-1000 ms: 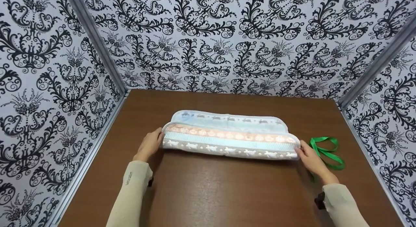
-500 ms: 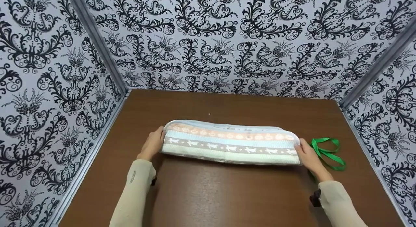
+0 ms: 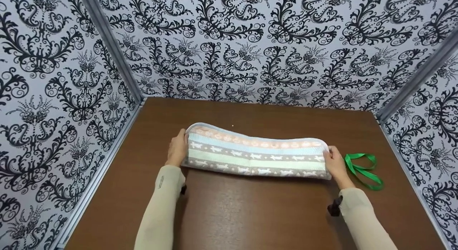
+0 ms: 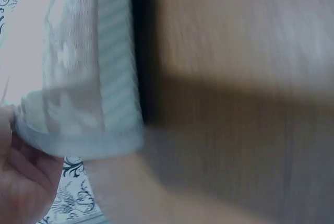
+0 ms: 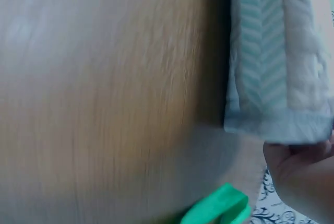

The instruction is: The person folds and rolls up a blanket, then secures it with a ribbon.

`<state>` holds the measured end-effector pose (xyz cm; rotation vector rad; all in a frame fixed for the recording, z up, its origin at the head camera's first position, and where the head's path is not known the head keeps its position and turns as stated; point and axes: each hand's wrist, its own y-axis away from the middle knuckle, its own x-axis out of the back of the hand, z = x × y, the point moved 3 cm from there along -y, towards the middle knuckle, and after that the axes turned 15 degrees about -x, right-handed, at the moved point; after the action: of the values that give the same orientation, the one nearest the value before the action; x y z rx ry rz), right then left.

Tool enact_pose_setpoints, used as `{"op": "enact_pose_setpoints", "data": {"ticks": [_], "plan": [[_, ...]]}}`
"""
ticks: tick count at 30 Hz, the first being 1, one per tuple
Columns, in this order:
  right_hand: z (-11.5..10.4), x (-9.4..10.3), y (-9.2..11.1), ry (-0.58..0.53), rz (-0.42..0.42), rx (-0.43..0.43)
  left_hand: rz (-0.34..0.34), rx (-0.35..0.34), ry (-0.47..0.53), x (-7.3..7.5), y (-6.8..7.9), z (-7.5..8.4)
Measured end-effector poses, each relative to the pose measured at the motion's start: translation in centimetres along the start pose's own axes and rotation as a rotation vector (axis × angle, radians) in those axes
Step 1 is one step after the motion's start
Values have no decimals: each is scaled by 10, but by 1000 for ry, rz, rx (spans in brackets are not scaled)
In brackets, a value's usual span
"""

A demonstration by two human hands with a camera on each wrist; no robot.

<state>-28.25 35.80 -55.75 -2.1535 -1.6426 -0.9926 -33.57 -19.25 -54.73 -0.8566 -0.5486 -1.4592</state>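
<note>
A striped towel [image 3: 256, 155] in peach, pale blue, grey and green, with rows of white animal figures, stretches between both hands in the head view. My left hand [image 3: 178, 148] grips its left end, and my right hand [image 3: 336, 166] grips the opposite end. The towel's upper edge sags in the middle. In the left wrist view, the thumb side of the left hand [image 4: 26, 187] is at the bound edge of the towel [image 4: 73, 72]. In the right wrist view, fingers of the right hand [image 5: 308, 172] tuck under the towel's end [image 5: 276, 62].
A looped green ribbon [image 3: 365, 183] lies on the brown table [image 3: 229, 214], just right of the right hand. Black-and-white patterned walls [image 3: 243, 46] with grey metal posts [image 3: 107, 42] close in the back and both sides.
The towel's back layer has dropped out of sight behind the front one, and lower grey and green bands now show. The left hand has moved right and up; the right hand has shifted slightly.
</note>
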Motion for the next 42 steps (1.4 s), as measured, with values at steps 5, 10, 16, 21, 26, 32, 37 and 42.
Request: {"op": "enact_pose_setpoints", "data": {"ticks": [5,10,16,21,26,32,37,42], "plan": [[8,-8,-1,-86,-93,-122,-8,79,94,-12,3,-5],[18,-7,1,-65,-278,-228,-68,58,215,-16,12,-16],[18,-3,2,-32,-367,-128,-92,-60,255,-15,14,-25],[10,-1,3,-39,-214,-41,-41,-140,272,-11,12,-21],[6,-1,0,-69,-78,1,7,-275,273,-12,12,-19],[8,-7,-5,-90,-7,-35,-50,-271,220,-20,14,-21],[11,-13,-4,-72,-63,-129,-160,-175,185,-26,15,-18],[11,-10,4,-24,-189,-168,-206,-160,185,-24,16,-14]]}}
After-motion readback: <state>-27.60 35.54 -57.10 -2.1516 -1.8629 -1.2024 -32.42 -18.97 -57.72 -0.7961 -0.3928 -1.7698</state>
